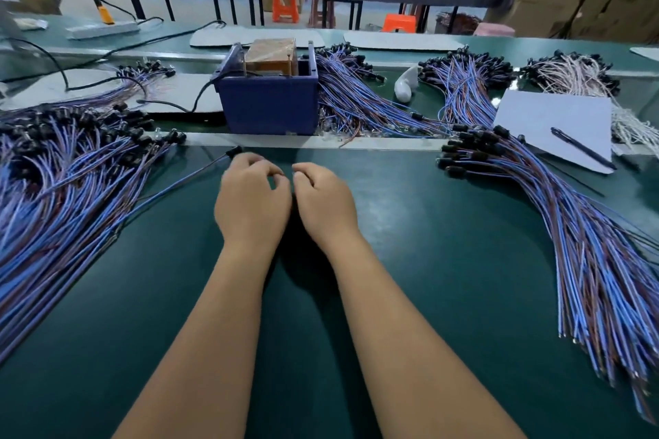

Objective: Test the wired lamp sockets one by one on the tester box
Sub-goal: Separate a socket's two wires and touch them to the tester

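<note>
The blue tester box (268,105) stands at the middle of the green table, with a brown block (271,54) inside it. My left hand (251,201) and my right hand (326,205) rest side by side on the mat in front of the box. Their fingers are loosely curled and nothing shows between them. One wired lamp socket (233,152) lies just beyond my left hand's fingers, its blue wire trailing down-left. A large pile of blue-wired sockets (71,175) lies to the left. Another such pile (570,224) lies to the right.
More socket bundles (356,96) lie behind and right of the box, with a white-wired bundle (577,77) at far right. A paper sheet (549,118) with a pen (581,150) lies right of centre, and a white object (406,82) beyond it. A black cable (199,96) runs left from the box.
</note>
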A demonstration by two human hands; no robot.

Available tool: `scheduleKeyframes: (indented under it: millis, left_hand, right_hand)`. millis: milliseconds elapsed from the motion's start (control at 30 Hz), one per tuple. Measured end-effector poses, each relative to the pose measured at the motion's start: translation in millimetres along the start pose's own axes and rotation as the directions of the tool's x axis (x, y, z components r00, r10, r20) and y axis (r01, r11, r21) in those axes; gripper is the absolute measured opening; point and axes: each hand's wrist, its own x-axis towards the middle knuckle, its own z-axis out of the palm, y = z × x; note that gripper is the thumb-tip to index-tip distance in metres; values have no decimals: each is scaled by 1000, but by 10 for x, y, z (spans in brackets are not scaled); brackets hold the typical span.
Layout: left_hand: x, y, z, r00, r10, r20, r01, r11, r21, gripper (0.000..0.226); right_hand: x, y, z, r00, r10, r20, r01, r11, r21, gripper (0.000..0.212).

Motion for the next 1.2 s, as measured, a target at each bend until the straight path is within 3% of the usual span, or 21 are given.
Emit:
scheduleKeyframes:
  millis: [67, 133, 300, 633, 733, 833, 867, 933, 1000, 1067, 1133, 1200]
  left_hand:
    - [62, -127, -82, 998, 8, -63, 0, 993, 116, 26]
    - [148, -305, -179, 997, -64, -42, 71, 980, 187, 39]
    - [297, -599, -341, 975, -220, -16, 219, 958, 185, 50]
    - [228, -360, -127, 966, -258, 20, 232, 898, 373, 30]
    - [149, -230, -5, 989, -142, -45, 144, 989, 29, 26]
    - [90, -35, 53, 977, -141, -158, 56, 892, -448, 18]
    - [73, 35, 64, 973, -179, -146, 56, 796, -603, 15]
    - [43, 155, 50, 974, -227, -19, 102, 507, -856, 20]
    - [30, 202, 19, 981, -135, 142, 167, 194, -967, 39]
    - [5, 196, -28, 950, 44, 308, 309, -5, -951, 50]
    - [-31, 179, -65, 873, 201, 444, 447, 37, -894, 53]
    - [-67, 176, -68, 803, 276, 528, 478, 232, -848, 52]
  right_hand:
    - [-18, 19, 2, 998, -46, 30, 48, 997, -55, 34]
    - [-49, 28, 12, 995, -89, 49, 95, 988, -126, 32]
    - [-64, 17, 9, 988, -143, 65, 155, 955, -252, 30]
    - [26, -10, 49, 993, -120, 13, 118, 949, -292, 30]
    - [49, 12, 80, 996, -92, -3, 88, 966, -242, 34]
    - [44, 20, 46, 993, 59, -101, -46, 991, 124, 28]
    - [45, 25, 13, 988, 93, -125, -58, 964, 261, 27]
    - [48, 42, -68, 989, 102, -107, -35, 865, 501, 28]
    - [52, 38, -137, 997, 74, -25, -37, 734, 678, 25]
    - [43, 13, -171, 992, 78, 104, -130, 634, 762, 27]
    - [21, -23, -184, 973, 64, 221, -218, 564, 797, 33]
    - [11, -42, -206, 964, 46, 263, -244, 547, 801, 37]
